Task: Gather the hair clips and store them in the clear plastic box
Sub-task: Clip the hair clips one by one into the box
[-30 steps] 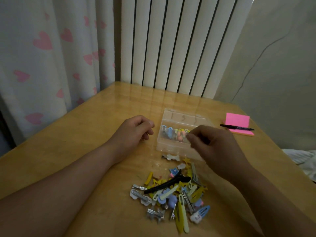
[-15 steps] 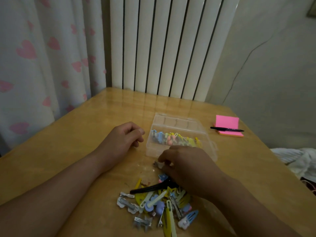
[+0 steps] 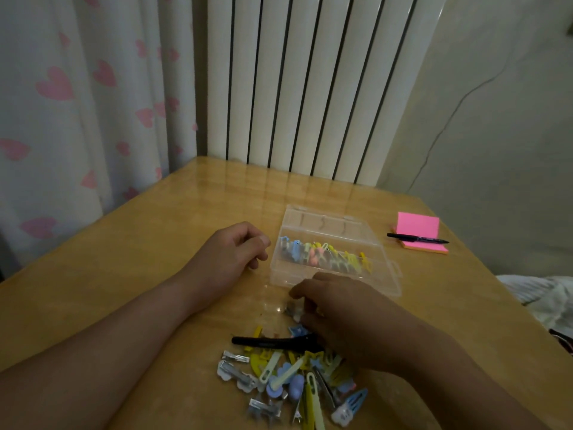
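Probably light, stiff and slick, the small clip (image 3: 293, 311) wants pinching by its flat sides, where the right hand's (image 3: 350, 315) curled fingers (image 3: 302, 291) arch over it (whether they grip it cannot be told).

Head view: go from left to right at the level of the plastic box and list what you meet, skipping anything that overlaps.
Heart-print curtain → left hand → clear plastic box → pink sticky notes

Glossy wooden table (image 3: 124, 259), clear plastic box (image 3: 328, 223) (smooth)
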`<state>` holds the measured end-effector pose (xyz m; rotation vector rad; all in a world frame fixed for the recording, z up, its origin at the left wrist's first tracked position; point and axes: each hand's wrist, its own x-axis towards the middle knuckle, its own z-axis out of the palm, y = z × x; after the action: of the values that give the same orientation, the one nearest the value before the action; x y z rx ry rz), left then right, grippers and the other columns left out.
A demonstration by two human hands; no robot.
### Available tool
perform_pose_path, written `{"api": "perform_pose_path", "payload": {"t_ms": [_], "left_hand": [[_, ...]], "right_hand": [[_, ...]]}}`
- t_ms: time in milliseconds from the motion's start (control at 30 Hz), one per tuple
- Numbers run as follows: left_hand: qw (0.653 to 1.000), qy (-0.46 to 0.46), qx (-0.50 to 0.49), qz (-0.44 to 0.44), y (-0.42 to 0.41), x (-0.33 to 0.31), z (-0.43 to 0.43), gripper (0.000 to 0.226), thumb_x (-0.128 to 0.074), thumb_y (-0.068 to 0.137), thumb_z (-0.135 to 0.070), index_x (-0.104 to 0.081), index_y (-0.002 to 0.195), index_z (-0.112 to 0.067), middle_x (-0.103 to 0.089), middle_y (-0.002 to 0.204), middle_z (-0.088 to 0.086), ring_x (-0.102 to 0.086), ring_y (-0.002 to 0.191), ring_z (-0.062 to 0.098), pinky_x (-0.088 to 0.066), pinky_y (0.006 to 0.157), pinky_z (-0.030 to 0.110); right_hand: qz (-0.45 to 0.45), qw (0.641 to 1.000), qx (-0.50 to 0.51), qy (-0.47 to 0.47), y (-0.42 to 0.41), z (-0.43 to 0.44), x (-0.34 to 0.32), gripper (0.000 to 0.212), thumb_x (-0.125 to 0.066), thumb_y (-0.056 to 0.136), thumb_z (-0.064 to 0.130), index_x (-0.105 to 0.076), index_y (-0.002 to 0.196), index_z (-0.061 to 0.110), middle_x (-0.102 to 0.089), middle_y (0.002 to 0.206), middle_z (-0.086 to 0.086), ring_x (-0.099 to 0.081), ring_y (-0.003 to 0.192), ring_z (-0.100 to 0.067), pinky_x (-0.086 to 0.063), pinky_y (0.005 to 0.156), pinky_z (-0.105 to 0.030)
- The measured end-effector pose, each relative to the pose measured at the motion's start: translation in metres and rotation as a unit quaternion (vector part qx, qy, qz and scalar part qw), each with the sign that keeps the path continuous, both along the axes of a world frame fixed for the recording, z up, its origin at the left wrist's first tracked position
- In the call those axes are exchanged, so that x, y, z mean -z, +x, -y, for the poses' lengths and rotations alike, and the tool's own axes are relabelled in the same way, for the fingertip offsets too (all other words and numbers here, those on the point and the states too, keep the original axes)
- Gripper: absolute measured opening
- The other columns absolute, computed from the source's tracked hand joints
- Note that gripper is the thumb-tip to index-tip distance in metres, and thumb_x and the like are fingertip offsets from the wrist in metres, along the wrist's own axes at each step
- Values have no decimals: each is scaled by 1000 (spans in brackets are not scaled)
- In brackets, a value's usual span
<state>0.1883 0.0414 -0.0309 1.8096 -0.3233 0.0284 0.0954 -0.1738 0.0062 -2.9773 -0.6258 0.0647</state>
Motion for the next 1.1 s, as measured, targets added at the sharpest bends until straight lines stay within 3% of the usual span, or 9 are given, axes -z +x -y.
{"api": "perform_pose_path", "payload": {"t_ms": [200,367,500,600,667,767,1100], "left_hand": [[1000,-8,2,0,-1,0,0,20,-65,103,-27,-73,102,-10,-78,91,5,-66,76,11,-53,78,30],[1000,-2,9,0,0,1,-1,19,-64,103,-29,-74,101,-12,-78,91,4,-67,79,13,-56,85,39],[1000,-5,8,2,1,1,-1,19,-64,104,-29,-74,100,-13,-78,91,3,-67,78,12,-54,82,35],[1000,-8,9,1,2,1,-1,19,-64,103,-30,-74,99,-14,-78,90,2,-68,79,14,-56,86,41],[1000,-7,9,2,2,1,-1,19,-65,103,-30,-74,99,-14,-77,90,2,-68,79,15,-56,87,42],[1000,-9,10,3,0,0,-1,20,-64,103,-29,-74,99,-13,-77,90,3,-68,80,16,-56,87,42],[1000,-11,10,-2,2,1,-1,20,-64,103,-29,-74,100,-13,-77,90,4,-68,80,16,-56,88,44]], "right_hand": [[-39,999,-8,3,-6,0,-7,19,-54,107,37,-54,126,39,-52,118,15,-59,104,-8,-54,93,-34],[-43,995,23,90,-12,1,-18,10,-65,101,34,-56,103,39,-60,103,18,-58,90,-3,-52,76,-23],[68,962,83,252,2,22,-34,12,-70,98,31,-62,101,39,-68,95,15,-64,86,-1,-53,71,-21],[149,929,188,280,37,56,-43,7,-72,97,28,-66,98,28,-72,90,8,-68,82,-9,-53,68,-28],[146,916,256,270,60,76,-42,7,-74,97,28,-68,95,24,-72,89,6,-69,79,-17,-53,63,-31],[114,924,303,202,81,94,-32,11,-75,97,28,-71,91,19,-73,85,3,-68,74,-17,-50,58,-30],[56,954,294,-5,103,87,-27,19,-79,93,31,-79,88,13,-75,81,-2,-70,77,-19,-62,76,-36]]}}
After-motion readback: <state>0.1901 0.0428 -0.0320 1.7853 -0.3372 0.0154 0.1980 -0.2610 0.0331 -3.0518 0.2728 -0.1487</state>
